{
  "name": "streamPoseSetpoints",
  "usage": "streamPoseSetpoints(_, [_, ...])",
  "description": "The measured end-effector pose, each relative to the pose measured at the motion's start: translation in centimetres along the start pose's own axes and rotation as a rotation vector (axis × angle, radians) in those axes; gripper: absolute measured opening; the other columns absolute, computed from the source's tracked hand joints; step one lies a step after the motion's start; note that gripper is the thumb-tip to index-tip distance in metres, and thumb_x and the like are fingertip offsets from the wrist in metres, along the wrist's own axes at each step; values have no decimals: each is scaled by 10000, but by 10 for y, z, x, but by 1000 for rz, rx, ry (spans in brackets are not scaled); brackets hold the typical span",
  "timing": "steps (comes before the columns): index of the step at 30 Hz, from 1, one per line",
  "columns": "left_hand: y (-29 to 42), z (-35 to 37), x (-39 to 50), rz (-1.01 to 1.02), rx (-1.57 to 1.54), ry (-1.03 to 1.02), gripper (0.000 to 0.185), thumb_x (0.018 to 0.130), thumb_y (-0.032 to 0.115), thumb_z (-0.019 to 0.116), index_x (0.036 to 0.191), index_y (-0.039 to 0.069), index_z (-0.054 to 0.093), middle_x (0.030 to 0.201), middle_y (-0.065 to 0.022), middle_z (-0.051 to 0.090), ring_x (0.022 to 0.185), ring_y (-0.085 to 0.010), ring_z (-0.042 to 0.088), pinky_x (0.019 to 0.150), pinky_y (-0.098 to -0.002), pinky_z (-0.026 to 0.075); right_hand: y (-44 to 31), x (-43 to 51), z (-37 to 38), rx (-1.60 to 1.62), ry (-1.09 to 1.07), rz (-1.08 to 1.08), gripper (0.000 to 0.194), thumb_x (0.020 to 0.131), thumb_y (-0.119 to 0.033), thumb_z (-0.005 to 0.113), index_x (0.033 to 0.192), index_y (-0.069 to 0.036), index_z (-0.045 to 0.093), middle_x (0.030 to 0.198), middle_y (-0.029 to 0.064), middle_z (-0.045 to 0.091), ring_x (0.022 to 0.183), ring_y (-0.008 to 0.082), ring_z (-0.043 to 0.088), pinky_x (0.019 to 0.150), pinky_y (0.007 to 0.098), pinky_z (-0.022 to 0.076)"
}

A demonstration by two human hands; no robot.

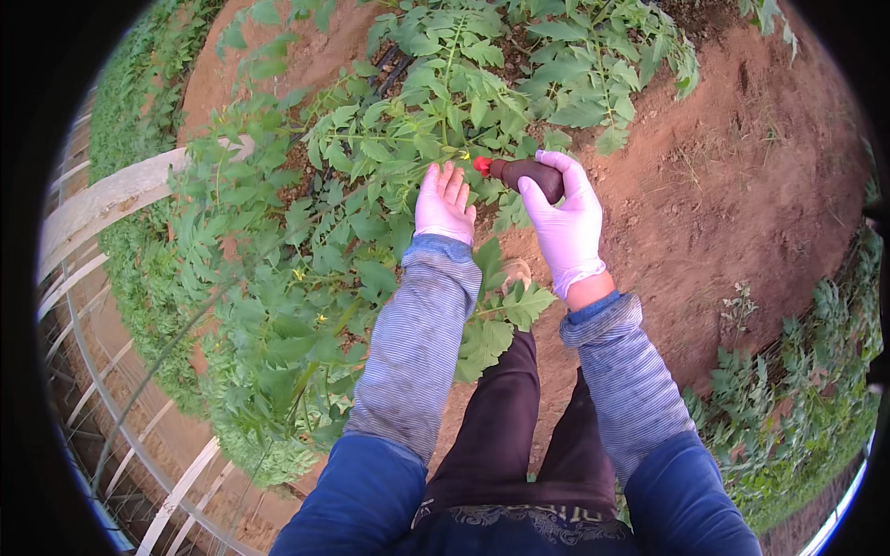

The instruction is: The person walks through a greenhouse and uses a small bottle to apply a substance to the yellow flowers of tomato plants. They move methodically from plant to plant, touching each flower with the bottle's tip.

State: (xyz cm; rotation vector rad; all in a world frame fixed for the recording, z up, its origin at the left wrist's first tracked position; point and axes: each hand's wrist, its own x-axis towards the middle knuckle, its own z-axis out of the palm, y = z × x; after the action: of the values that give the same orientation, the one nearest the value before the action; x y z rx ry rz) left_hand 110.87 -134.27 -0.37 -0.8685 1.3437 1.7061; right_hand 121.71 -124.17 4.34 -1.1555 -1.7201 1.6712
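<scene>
My right hand (pixel 571 221), in a thin pink glove, grips a small dark brown squeeze bottle (pixel 532 175) between thumb and fingers. Its red nozzle (pixel 482 165) points left, close to a small yellow flower (pixel 465 155) on a tomato plant (pixel 445 104). Just below that flower, my left hand (pixel 446 201) is held palm up with its fingers stretched out, in a similar glove. Nothing shows in the left palm. Whether its fingertips touch the stem or leaves behind them, I cannot tell.
Leafy stems (pixel 292 299) with more yellow flowers crowd my left forearm. Bare reddish soil (pixel 695 181) lies to the right, with another plant row (pixel 786 410) beyond. A pale curved beam (pixel 125 198) and a thin slanting string (pixel 167 361) are at the left.
</scene>
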Motion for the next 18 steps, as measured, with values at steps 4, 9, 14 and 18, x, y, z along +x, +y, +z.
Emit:
streamPoseSetpoints(4, [1, -1, 6, 66, 4, -9, 463, 859, 466, 441, 1260, 235, 426, 1316, 28, 425, 1307, -162, 232, 1053, -428, -4, 4, 6, 15, -81, 14, -30, 328, 716, -95, 672, 1018, -43, 556, 948, 98, 595, 855, 208, 589, 766, 292, 469])
streamPoseSetpoints(9, [4, 0, 5, 71, 18, -70, 448, 881, 429, 407, 1291, 249, 397, 1308, 30, 431, 1288, -168, 259, 1046, -431, -32, 9, 9, 25, -65, 22, -47, 325, 713, -97, 674, 1012, -41, 559, 954, 112, 595, 859, 230, 593, 765, 299, 472])
streamPoseSetpoints(14, [0, -3, 7, 83, 64, -117, 457, 893, 436, 351, 1292, 222, 412, 1329, 16, 415, 1298, -188, 235, 1044, -432, -41, 15, 14, 32, -137, 10, -112, 330, 707, -99, 676, 1009, -38, 560, 952, 123, 595, 855, 244, 597, 761, 310, 477])
streamPoseSetpoints(18, [-1, -7, 6, 82, 70, -143, 459, 897, 438, 328, 1288, 217, 422, 1346, 10, 397, 1300, -188, 231, 1045, -434, -43, 18, 15, 24, -212, 60, -79, 324, 707, -101, 678, 1004, -34, 565, 940, 121, 601, 839, 237, 600, 754, 308, 481])
